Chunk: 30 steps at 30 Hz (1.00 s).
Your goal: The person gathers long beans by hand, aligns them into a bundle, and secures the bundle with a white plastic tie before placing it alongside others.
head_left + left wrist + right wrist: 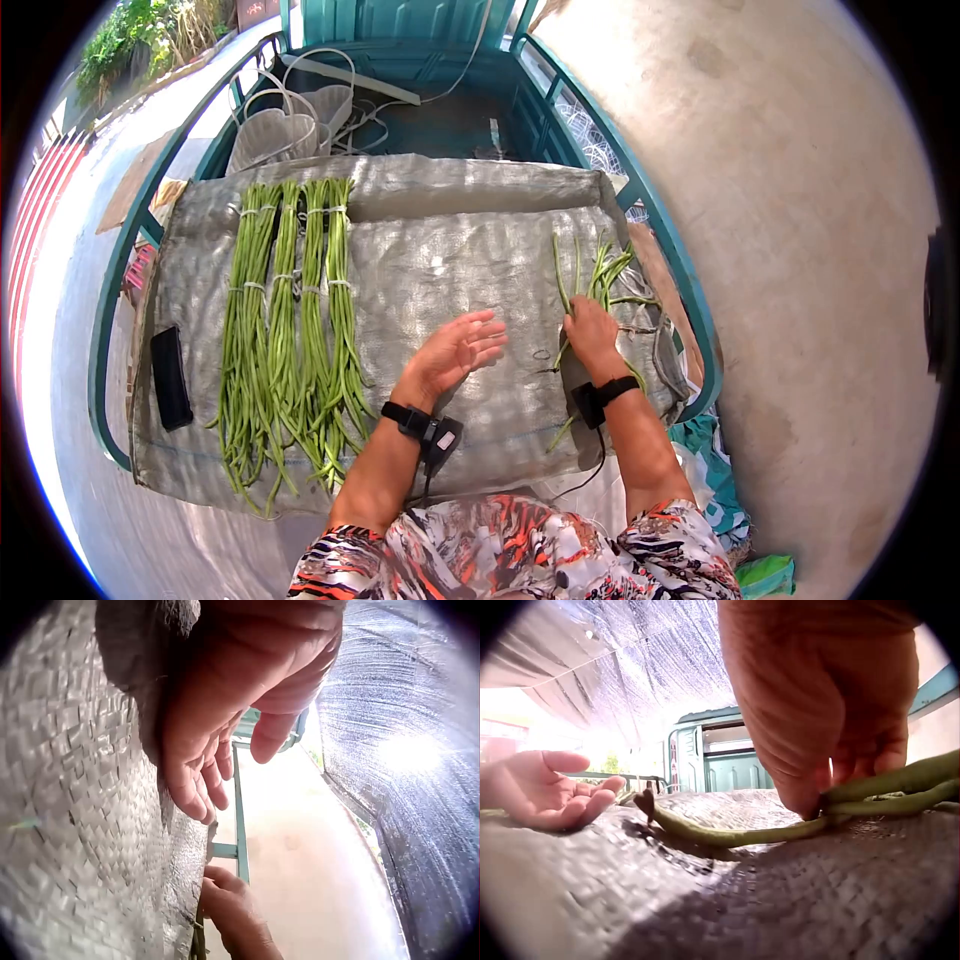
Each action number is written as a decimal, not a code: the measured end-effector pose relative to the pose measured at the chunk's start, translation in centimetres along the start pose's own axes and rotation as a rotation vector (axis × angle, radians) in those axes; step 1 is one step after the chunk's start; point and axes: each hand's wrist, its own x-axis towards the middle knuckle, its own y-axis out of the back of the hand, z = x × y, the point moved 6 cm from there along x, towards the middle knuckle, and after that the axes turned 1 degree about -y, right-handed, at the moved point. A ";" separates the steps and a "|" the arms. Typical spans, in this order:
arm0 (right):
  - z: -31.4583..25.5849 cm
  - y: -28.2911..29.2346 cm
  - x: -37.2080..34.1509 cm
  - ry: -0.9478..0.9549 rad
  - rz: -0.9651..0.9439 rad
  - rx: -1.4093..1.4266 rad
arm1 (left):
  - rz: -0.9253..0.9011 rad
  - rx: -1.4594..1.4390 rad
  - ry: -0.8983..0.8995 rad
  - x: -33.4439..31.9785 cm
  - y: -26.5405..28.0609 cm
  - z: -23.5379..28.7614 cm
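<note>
The left hand [455, 352] hovers over the woven sheet [430, 260], fingers relaxed and apart, palm turned inward, holding nothing. At the right of the sheet the right hand [592, 332] is curled over a few loose long green beans [606, 272]. The right wrist view shows its thumb and fingers [806, 806] pinching green beans [727, 837] close to the sheet. Several tied bundles of long green beans [285, 330] lie side by side on the left of the sheet. White bands go round them near the top and middle.
A black phone [171, 378] lies at the sheet's left edge. Teal rails [640, 190] run along both sides. Behind the sheet, pale baskets [275, 135] and a white strip [350, 78] sit in the teal cart bed [450, 125]. Grey cords [662, 350] lie by the right edge.
</note>
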 end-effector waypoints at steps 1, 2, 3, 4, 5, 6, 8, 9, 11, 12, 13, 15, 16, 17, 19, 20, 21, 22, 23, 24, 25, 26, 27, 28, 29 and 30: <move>-0.1 -0.3 -0.1 -0.010 -0.026 0.011 | -0.007 -0.009 -0.001 -0.1 0.1 -0.3; -0.4 0.0 -0.3 -0.003 0.007 0.067 | -0.017 0.002 -0.016 -0.1 0.1 -0.2; -1.8 1.3 -0.6 0.023 0.034 0.121 | -0.009 -0.005 -0.002 -0.1 -0.1 -0.1; -3.3 2.7 -1.4 0.046 0.061 0.176 | 0.000 -0.010 0.015 -0.1 -0.4 -0.1; -4.7 3.8 -2.3 0.067 0.086 0.232 | 0.008 -0.016 0.033 -0.1 -0.5 -0.2; -6.2 4.5 -3.4 0.171 0.122 0.293 | 0.010 -0.040 0.049 -0.1 -0.5 -0.3; -8.5 4.4 -5.2 0.251 0.017 0.490 | -0.009 -0.109 0.064 0.5 0.5 -1.0; -9.4 4.3 -6.0 0.264 -0.058 0.627 | -0.020 -0.144 0.071 0.5 0.1 -0.9; -10.6 3.9 -7.1 0.315 -0.133 0.623 | 0.033 -0.149 -0.002 -0.1 -0.1 -0.2; -11.1 3.8 -7.5 0.342 -0.172 0.621 | 0.061 -0.152 -0.039 -0.4 -0.4 0.3; -11.3 3.7 -7.8 0.338 -0.210 0.611 | 0.059 -0.173 -0.092 -0.3 -0.1 0.6; -11.3 3.6 -8.2 0.332 -0.285 0.594 | 0.059 -0.214 -0.199 -0.1 0.4 1.5; -11.1 4.1 -7.8 0.310 -0.198 0.556 | 0.096 -0.226 -0.199 -0.4 -0.1 1.8; -10.7 4.6 -7.2 0.286 -0.110 0.517 | 0.070 -0.261 -0.214 -0.4 0.5 1.7; -9.6 5.2 -5.8 0.214 0.054 0.411 | 0.011 -0.329 -0.244 -0.3 1.1 1.6; -8.8 5.0 -5.0 0.166 0.130 0.346 | 0.084 -0.375 -0.217 -0.3 1.2 1.3; -8.0 4.7 -4.3 0.118 0.206 0.281 | -0.009 -0.390 -0.253 -0.4 1.1 1.6; -7.0 3.5 -3.6 0.036 0.140 0.252 | -0.102 -0.404 -0.289 -0.3 1.1 1.7; -5.9 2.1 -3.0 -0.045 0.073 0.222 | -0.195 -0.419 -0.325 -0.4 1.2 1.7; -5.3 1.5 -2.6 -0.123 0.008 0.191 | -0.210 -0.390 -0.336 -0.3 1.5 1.7; -5.1 1.0 -2.2 -0.155 -0.048 0.246 | -0.223 -0.359 -0.349 -0.2 1.8 1.7; -4.9 0.7 -2.1 -0.188 -0.107 0.299 | -0.233 -0.330 -0.360 -0.3 2.2 1.6; -4.9 0.3 -2.1 -0.223 -0.168 0.352 | -0.098 -0.289 -0.337 -0.5 2.1 1.6; -5.2 0.7 -2.4 -0.261 -0.110 0.451 | 0.036 -0.247 -0.312 -0.8 1.1 2.1; -5.9 0.8 -2.7 -0.225 -0.095 0.580 | 0.168 -0.205 -0.283 -1.1 1.0 2.2; -6.5 1.0 -3.2 -0.188 -0.079 0.708 | 0.153 -0.175 -0.285 -0.9 1.1 2.2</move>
